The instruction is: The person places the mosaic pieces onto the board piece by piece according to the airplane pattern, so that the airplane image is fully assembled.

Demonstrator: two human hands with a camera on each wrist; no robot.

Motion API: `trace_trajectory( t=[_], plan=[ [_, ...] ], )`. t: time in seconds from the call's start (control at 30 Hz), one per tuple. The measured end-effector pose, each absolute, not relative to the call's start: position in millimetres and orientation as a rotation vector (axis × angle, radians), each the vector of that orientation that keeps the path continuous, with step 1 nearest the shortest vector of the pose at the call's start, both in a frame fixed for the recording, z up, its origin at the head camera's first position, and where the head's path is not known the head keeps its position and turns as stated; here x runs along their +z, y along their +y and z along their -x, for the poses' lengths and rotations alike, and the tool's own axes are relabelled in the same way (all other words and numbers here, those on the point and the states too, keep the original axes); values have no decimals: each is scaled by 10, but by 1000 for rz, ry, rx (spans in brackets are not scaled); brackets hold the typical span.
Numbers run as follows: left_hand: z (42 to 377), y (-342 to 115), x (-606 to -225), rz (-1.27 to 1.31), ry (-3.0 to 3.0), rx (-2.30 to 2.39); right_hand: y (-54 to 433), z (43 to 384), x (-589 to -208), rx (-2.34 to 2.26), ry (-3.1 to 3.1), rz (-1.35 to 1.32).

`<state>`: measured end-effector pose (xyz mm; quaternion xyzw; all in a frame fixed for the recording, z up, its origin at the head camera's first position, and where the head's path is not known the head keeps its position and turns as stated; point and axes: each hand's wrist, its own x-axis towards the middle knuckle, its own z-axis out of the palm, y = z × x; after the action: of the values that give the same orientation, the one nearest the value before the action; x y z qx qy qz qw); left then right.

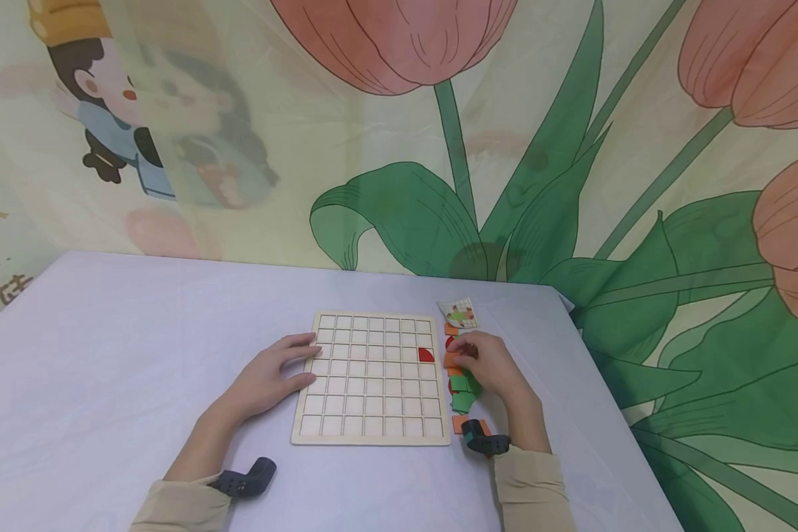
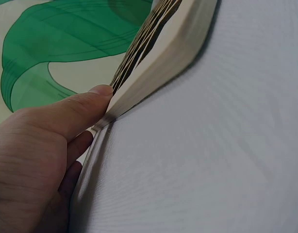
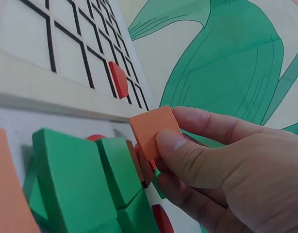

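A wooden grid board [image 1: 372,439] lies flat, with one red quarter-round tile [image 1: 426,355] in a cell near its right edge. My left hand [image 1: 264,377] rests against the board's left edge, its fingers extended; in the left wrist view the thumb [image 2: 86,109] touches the rim. Beside the board's right edge, my right hand [image 1: 495,362] pinches an orange square tile [image 3: 154,130] between thumb and forefinger. Under and around that hand lie green tiles [image 3: 74,179], with red and orange ones among them, partly hidden by the fingers.
A small picture card [image 1: 462,313] with a grid drawing lies beyond the tiles. More orange tiles [image 1: 461,425] lie by the right wrist camera. The white-covered table [image 1: 140,332] meets a tulip-printed backdrop [image 1: 406,222] at its far side.
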<state>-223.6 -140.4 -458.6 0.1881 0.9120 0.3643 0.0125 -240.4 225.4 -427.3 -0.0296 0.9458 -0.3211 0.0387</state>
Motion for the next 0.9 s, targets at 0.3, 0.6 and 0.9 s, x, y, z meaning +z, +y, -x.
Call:
trace_trajectory(
  t=[0.3, 0.6, 0.9],
  plan=[
    [2238, -1401, -4596, -569, 2836, 1128, 2190, 2409, -4274, -988, 2889, 73],
    [2247, -1398, -4592, -592, 2835, 1133, 2097, 2403, -4263, -1004, 2854, 79],
    [2245, -1397, -4593, -578, 2838, 1131, 2032, 2394, -4254, -970, 2861, 102]
  ],
)
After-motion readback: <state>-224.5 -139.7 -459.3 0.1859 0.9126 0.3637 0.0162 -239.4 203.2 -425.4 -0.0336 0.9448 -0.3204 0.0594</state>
